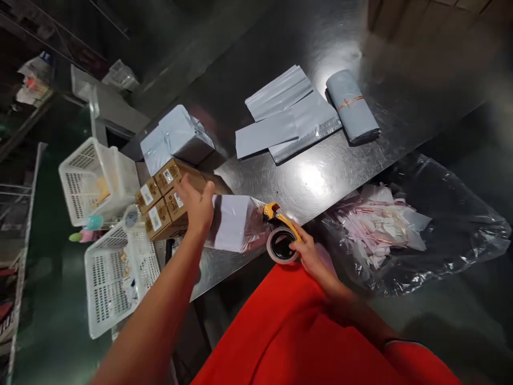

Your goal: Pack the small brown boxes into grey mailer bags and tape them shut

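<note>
My right hand [308, 248] is wrapped round a yellow tape dispenser [289, 222] carrying a large roll of tape [269, 245]. The dispenser's head meets the right end of a white wrapped package [232, 222], where clear, wrinkled film or tape shows. My left hand [196, 202] has its fingers apart and is just left of that package. It reaches over a group of brown cardboard boxes [162, 211] with white labels. Whether its fingertips touch the boxes I cannot tell.
Flat grey mailing bags [286, 120] and a tied roll of bags [355, 107] lie on the metal table [256, 179]. A wrapped grey parcel [186, 133] stands behind the boxes. White baskets [114, 278] are at left; a plastic bag of paper scraps [380, 222] hangs at the right edge.
</note>
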